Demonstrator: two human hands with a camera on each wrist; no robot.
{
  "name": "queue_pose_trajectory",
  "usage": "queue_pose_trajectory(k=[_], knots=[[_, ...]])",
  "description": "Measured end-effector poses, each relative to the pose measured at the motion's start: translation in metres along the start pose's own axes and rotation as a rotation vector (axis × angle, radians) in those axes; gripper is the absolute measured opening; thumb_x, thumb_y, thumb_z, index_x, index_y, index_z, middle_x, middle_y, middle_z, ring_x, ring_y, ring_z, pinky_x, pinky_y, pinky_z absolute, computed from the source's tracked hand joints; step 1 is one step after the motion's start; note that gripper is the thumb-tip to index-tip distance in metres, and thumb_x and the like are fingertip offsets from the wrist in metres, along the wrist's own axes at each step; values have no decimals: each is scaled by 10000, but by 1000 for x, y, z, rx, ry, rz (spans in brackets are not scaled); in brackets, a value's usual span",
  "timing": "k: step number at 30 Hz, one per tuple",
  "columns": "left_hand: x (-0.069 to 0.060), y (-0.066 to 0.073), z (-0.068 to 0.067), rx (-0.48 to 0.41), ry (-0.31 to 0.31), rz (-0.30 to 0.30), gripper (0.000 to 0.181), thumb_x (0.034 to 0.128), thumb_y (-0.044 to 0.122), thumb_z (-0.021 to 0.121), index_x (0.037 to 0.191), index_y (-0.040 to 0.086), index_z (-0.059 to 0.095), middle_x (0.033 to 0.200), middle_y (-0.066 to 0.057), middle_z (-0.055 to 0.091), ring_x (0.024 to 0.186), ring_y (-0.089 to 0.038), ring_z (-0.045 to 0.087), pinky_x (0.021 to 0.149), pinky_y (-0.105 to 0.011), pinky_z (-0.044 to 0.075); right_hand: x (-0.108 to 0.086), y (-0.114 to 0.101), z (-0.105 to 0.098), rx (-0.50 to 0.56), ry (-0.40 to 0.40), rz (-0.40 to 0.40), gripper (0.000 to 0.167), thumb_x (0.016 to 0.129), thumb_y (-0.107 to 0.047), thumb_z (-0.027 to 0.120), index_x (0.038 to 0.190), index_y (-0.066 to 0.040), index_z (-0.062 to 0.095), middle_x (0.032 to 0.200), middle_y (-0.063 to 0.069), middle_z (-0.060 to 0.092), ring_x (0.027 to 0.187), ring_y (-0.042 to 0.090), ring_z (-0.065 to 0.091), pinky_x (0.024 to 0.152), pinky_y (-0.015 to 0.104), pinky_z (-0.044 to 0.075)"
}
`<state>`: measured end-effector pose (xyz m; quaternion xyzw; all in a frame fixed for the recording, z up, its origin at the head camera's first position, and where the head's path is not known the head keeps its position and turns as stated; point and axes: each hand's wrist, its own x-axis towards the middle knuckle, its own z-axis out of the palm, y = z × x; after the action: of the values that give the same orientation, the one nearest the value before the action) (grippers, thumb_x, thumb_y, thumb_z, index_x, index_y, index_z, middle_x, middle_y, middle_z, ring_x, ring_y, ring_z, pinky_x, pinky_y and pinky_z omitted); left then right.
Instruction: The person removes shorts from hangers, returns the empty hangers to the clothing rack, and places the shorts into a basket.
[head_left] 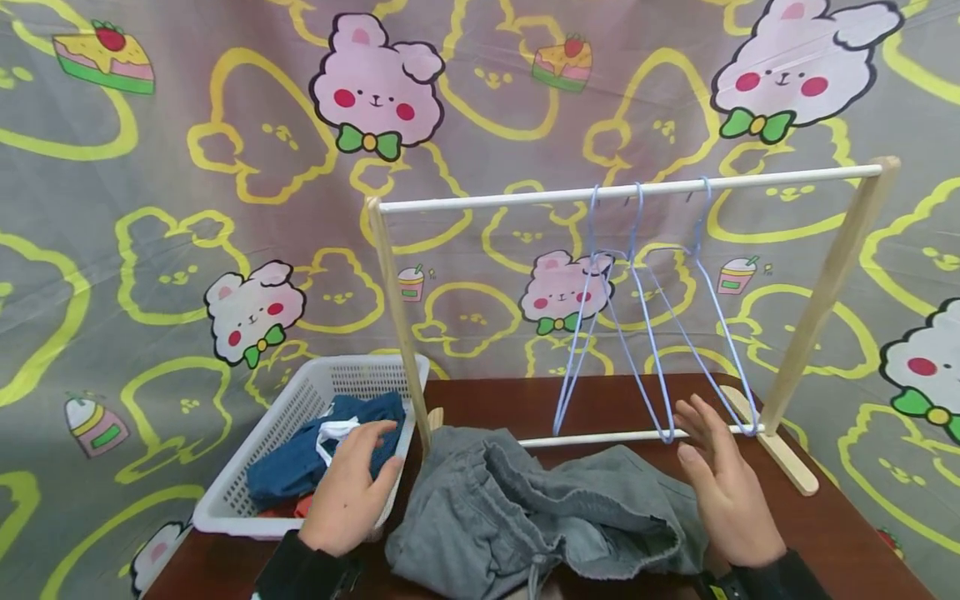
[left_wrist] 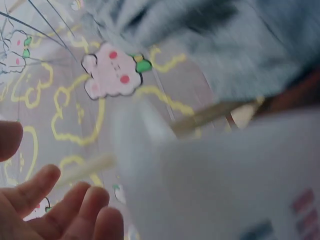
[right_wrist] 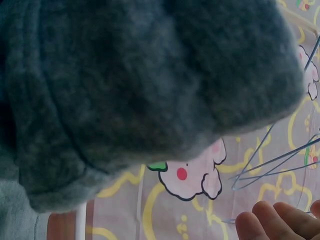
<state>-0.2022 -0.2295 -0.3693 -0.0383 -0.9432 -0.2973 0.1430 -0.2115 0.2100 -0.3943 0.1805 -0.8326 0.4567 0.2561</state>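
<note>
Grey drawstring pants (head_left: 480, 508) lie bunched on the table in the head view, their gathered waistband gaping toward the right. My left hand (head_left: 351, 492) hovers left of them, above the near right side of the white basket, fingers extended and holding nothing. On the other side my right hand (head_left: 731, 492) is raised at the pants' right end, fingers spread loosely; whether it touches the cloth I cannot tell. The left wrist view has the left hand (left_wrist: 65, 215) beside the blurred basket wall (left_wrist: 215, 185). In the right wrist view, grey cloth (right_wrist: 140, 90) looms large above the right fingertips (right_wrist: 252, 227).
Behind the pants stands a rack with a white top rail (head_left: 487, 200) and wooden posts. Blue hangers (head_left: 652, 342) hang from the rail, toward its right half. The white basket (head_left: 247, 525) holds dark blue clothing (head_left: 292, 458) and something red. A patterned curtain closes the back.
</note>
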Motion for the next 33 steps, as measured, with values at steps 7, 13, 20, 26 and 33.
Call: queue_pose_trajectory(k=[7,13,20,26,33], knots=[[-4,-29,-19,121,141,9,504,998,241,623,1437,42,473,1484,-227,421,1351,-435,377,1068,-666,302,3,-6,0,14,-68,-8,647,1081,-99,469,1626,-253,156,1553,160,376,1318,-67,370,919,73,340],[-6,-58,-33,224,195,-72,549,1000,258,613,1449,-5,438,1496,-285,372,1352,-504,327,1051,-729,240,5,-7,-1,-70,-124,-3,639,1079,-140,488,1621,-296,189,1532,142,418,1316,21,424,889,164,419],[-7,-91,-34,277,174,-186,610,1057,399,481,1461,-52,403,1484,-338,341,1338,-551,311,1054,-748,222,4,-4,-1,-121,-146,-5,640,1061,-156,539,1617,-244,232,1485,151,452,1286,266,472,890,280,445],[6,-116,-43,315,219,-235,635,1084,448,379,1443,-74,417,1482,-372,334,1337,-569,307,1084,-730,203,8,-7,4,-100,-130,-40,655,1043,-146,571,1612,-215,254,1500,159,438,1277,332,466,933,106,371],[13,-137,-46,350,128,-343,734,1061,541,365,1450,-81,400,1491,-366,317,1360,-567,263,1111,-726,146,5,-9,6,-81,-136,-68,668,1030,-107,582,1609,-215,266,1498,155,443,1299,273,446,962,69,332]])
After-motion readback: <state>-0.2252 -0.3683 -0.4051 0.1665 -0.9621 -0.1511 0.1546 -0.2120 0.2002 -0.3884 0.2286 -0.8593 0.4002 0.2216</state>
